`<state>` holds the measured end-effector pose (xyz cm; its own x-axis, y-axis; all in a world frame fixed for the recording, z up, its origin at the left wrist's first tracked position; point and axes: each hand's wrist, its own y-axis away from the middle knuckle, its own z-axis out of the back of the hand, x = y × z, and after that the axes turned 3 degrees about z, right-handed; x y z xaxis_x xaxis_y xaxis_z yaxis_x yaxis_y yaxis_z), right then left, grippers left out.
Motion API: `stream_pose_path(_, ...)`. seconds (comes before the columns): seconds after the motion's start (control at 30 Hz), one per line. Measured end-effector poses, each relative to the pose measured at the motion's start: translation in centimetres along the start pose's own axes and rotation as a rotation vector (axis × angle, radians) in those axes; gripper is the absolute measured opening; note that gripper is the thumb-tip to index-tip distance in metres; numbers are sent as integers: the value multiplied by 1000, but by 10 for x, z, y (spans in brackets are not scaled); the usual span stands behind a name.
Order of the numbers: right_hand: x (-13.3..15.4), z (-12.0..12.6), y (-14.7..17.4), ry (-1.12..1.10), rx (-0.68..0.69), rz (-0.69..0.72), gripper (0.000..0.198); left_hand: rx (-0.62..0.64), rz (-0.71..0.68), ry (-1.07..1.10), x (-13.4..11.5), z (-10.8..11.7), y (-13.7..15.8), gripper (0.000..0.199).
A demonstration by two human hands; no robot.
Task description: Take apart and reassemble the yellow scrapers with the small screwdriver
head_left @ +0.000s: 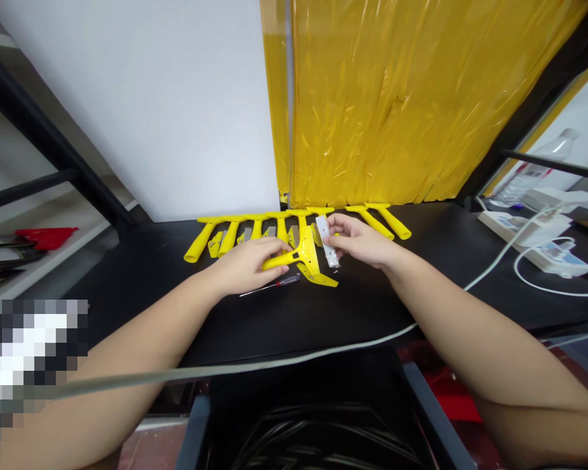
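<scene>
My left hand [247,261] is closed around the handle of a yellow plastic scraper [308,251], its wide head turned to the right. Just beside that head, my right hand [357,240] pinches a flat silvery metal plate [327,240] between thumb and fingers. Below the scraper head a curved yellow piece [319,279] shows; whether it is attached cannot be made out. A small screwdriver [281,282] lies on the black table [255,326] under my left hand. Tiny bits [336,271], too small to name, are at the lower end of the plate.
Several more yellow scrapers [199,241] lie in a row along the table's back edge, with small metal-and-yellow pieces [216,243] among them. A white cable [372,343] crosses the front. White power strips [551,251] and a plastic bottle [539,166] stand at the right.
</scene>
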<state>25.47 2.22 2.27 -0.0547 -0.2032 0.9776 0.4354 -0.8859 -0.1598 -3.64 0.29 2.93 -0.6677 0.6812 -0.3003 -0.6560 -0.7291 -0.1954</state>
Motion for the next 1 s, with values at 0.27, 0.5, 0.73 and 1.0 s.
stream_pose_path(0.27,-1,1,-1,25,8,20,25,5,-6,-15,0,0,0,37)
stream_pose_path(0.5,8,0,3,-144,-70,-18,36,13,0,7,-2,1,0,36)
stream_pose_path(0.73,9,6,0,-292,-122,-78,38,20,-13,8,-4,2,0,36)
stream_pose_path(1.0,-2,-2,-2,7,-175,-46,30,7,22,-23,-1,0,1,40)
